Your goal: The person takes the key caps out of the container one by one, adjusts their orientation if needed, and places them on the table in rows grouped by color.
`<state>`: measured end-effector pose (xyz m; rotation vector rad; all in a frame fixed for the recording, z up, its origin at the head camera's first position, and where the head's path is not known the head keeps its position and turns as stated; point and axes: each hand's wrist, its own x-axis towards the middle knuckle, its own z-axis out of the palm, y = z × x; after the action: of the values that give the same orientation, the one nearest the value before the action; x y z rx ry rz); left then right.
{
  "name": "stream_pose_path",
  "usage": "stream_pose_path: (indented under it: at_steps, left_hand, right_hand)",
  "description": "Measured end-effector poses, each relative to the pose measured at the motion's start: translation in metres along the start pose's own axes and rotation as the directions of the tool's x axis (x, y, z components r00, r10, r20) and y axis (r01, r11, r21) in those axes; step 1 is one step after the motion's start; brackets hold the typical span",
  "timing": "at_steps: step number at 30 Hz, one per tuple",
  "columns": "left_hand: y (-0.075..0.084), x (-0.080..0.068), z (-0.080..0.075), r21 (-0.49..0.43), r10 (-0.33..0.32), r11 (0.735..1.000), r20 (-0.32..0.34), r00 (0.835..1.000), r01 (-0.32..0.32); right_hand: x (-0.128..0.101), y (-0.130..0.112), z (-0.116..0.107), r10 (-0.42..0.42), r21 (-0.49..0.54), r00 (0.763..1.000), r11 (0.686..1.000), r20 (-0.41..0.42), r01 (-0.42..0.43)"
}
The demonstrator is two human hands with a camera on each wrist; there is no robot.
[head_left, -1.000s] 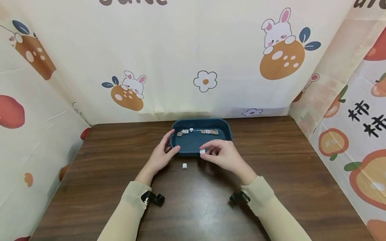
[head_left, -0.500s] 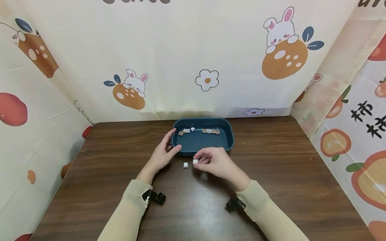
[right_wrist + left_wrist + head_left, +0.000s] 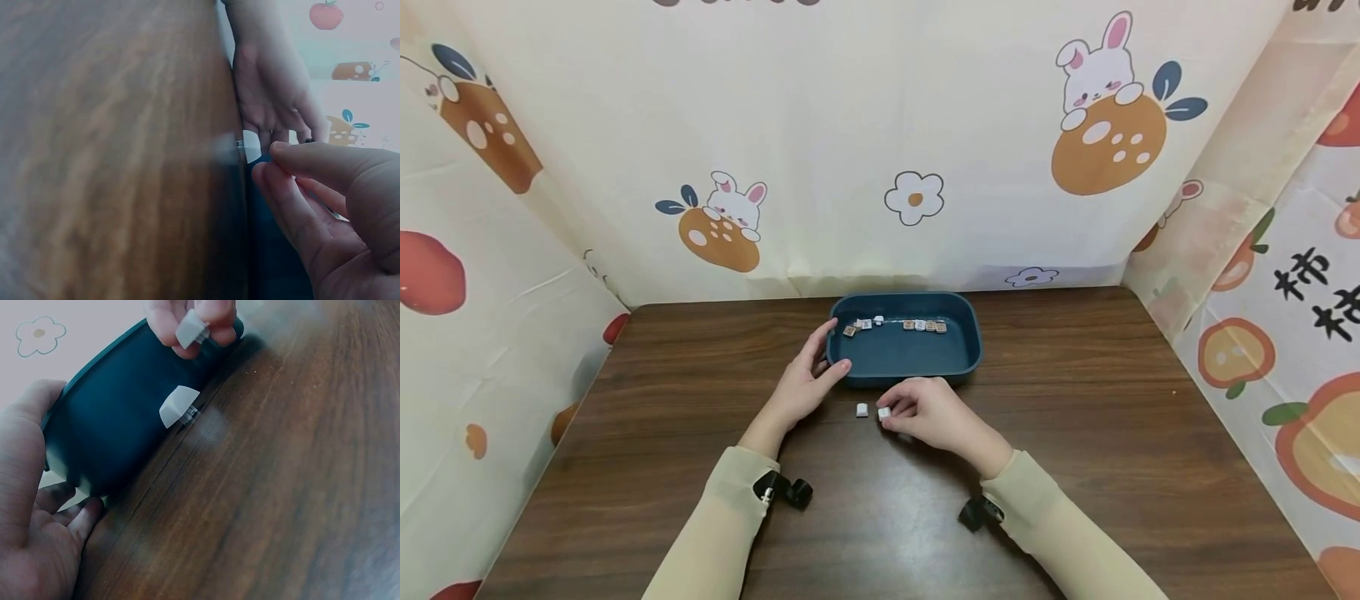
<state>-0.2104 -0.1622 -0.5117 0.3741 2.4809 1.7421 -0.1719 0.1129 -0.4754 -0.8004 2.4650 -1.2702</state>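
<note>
My right hand [image 3: 928,414] pinches a small white keycap [image 3: 883,413] between thumb and fingertips, low in front of the tray. Just left of it a second white keycap [image 3: 862,410] stands on the table, its stem side showing in the left wrist view. My left hand [image 3: 797,390] holds the left end of the dark blue tray [image 3: 904,363], thumb at the near corner and fingers along the side. In the right wrist view the fingertips [image 3: 279,150] hide the pinched keycap, while the standing white keycap [image 3: 251,146] shows beyond them.
Inside the tray, toward its back wall, lie several small white and brown keycaps, a white one [image 3: 878,320] among them. The brown wooden table [image 3: 1075,400] ends at a printed curtain [image 3: 820,125] behind the tray, with more curtain on both sides.
My right hand has carried the keycap from above the tray's near wall toward me and left, down beside the standing keycap. My left hand has stayed at the tray.
</note>
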Motion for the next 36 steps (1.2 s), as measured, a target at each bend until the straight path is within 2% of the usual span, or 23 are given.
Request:
stream_pose_path:
  at_steps: [15,29,36]
  left_hand:
    - [0.002,-0.001,-0.001,0.012,-0.008,1.0,-0.002,1.0,0.008]
    - [0.002,-0.001,0.0,-0.006,-0.014,1.0,0.002,1.0,0.014]
    - [0.002,0.0,0.0,-0.002,-0.013,1.0,0.0,1.0,0.013]
  right_hand:
    - [0.004,0.003,0.006,-0.017,-0.134,0.999,0.991,-0.037,0.012]
    - [0.007,0.011,0.015,0.0,-0.162,0.99,0.986,-0.138,-0.023]
    - [0.009,0.013,0.017,-0.018,-0.202,0.992,0.979,-0.127,-0.008]
